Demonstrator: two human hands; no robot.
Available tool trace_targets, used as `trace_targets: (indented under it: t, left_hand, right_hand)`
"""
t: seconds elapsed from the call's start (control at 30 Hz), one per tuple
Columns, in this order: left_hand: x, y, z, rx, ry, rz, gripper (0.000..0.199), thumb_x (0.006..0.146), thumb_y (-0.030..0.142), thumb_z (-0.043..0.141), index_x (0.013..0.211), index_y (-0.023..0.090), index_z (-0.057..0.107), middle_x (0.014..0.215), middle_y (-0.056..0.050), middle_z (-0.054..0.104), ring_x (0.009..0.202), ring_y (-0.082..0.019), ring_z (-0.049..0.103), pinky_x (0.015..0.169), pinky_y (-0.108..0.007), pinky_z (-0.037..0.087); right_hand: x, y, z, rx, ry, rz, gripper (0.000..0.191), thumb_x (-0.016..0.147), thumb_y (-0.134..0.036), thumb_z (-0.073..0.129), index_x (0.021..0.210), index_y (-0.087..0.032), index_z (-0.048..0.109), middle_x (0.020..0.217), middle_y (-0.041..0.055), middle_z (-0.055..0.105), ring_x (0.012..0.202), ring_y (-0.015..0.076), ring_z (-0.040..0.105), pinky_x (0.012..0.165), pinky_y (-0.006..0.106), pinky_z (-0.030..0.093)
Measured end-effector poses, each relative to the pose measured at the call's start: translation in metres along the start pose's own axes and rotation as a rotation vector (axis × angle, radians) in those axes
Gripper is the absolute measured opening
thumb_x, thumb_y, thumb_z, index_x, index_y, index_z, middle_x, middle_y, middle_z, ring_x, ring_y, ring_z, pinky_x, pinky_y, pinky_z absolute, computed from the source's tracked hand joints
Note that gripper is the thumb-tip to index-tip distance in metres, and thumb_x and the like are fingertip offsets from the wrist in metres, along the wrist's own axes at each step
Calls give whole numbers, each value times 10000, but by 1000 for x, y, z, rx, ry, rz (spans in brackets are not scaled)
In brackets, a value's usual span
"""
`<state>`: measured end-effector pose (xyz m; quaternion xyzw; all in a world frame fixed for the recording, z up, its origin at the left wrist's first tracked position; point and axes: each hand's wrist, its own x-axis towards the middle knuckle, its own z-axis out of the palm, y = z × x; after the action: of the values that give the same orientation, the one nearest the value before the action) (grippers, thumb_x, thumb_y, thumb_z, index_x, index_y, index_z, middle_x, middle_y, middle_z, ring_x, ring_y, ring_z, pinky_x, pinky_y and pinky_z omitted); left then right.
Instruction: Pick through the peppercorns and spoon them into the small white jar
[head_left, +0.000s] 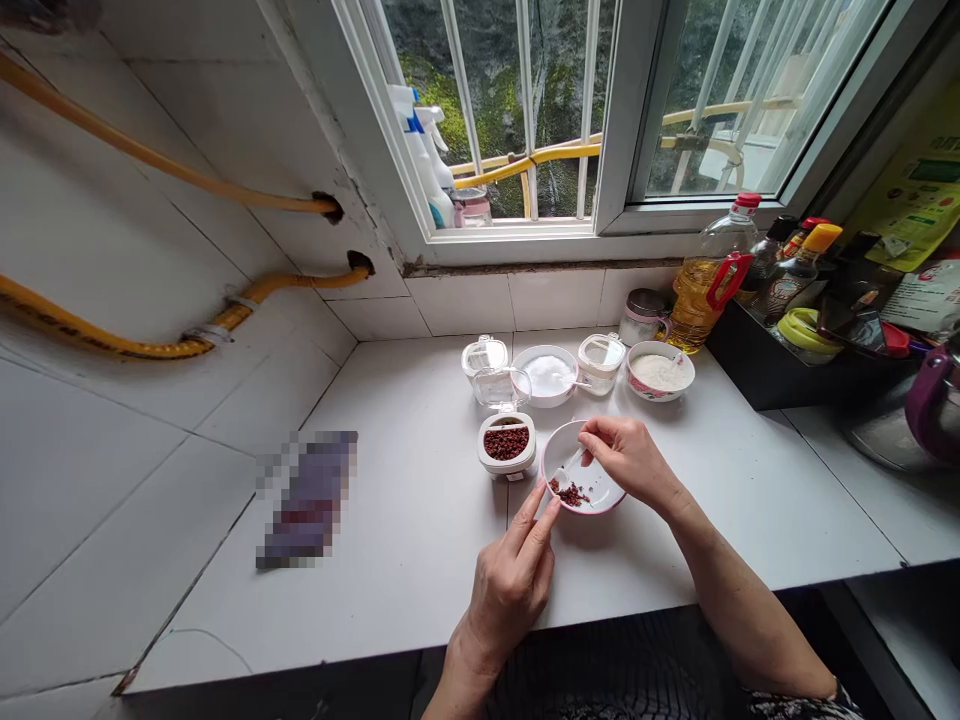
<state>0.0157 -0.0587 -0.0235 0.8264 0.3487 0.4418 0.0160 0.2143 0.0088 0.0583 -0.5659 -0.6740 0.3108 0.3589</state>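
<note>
My right hand (628,460) pinches the handle of a small white spoon (573,464), which dips into a white bowl with a pink rim (611,502). Dark red peppercorns (574,494) lie in the lower left of that bowl, by the spoon's tip. My left hand (517,570) rests at the bowl's near left rim, index and middle fingers stretched out against it, the others partly curled. Just left of the bowl stands a white seasoning jar (486,462) with its clear lid flipped up, filled with peppercorns (507,440).
Behind are a bowl of white grains (549,376), two lidded jars (484,356) (600,362) and a flowered bowl of pale powder (660,372). An oil bottle (697,290) and black condiment box (757,370) stand right. A blurred packet (309,505) lies left; a kettle (900,430) sits far right.
</note>
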Motion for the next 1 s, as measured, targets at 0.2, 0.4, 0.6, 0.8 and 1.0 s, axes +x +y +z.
trace_targets:
  t: [0.2,0.4,0.6,0.8,1.0]
  left_hand:
    - [0,0,0,-5,5,-1,568,896,-59,465,1438,107,485,1443,-229,529,1294,-261,590,885,-258,601]
    - [1,0,1,-4,10,4,578,898,-57,448,1451,108,467,1437,-225,538,1307,-258,579,895,-266,601]
    - [-1,-1,4,20,9,3,556,888,-43,432,1426,90,481,1426,-245,540,1317,-251,571,894,-271,602]
    - [0,0,4,63,-1,-3,515,897,-9,419,1396,85,507,1414,-239,554,1263,-240,618,913,-287,601]
    - [-2,-1,5,45,3,-2,566,879,-28,420,1431,84,475,1430,-243,537,1296,-248,590,929,-298,594]
  right_hand:
    - [4,3,-12,218,52,167,206,825,-351,588,749,-178,668,588,29,714,492,128,520,514,255,408]
    - [8,2,-15,282,87,219,247,752,-408,636,709,-167,670,562,42,705,467,113,472,494,255,400]
    - [13,7,-14,405,141,195,351,674,-500,751,699,-157,679,553,60,704,444,106,468,456,252,397]
    - [21,1,1,501,260,74,374,704,-521,779,754,-164,682,576,57,707,460,120,514,463,259,441]
    - [13,-14,26,236,389,-294,132,929,-315,611,921,-201,678,748,45,758,614,173,652,608,311,520]
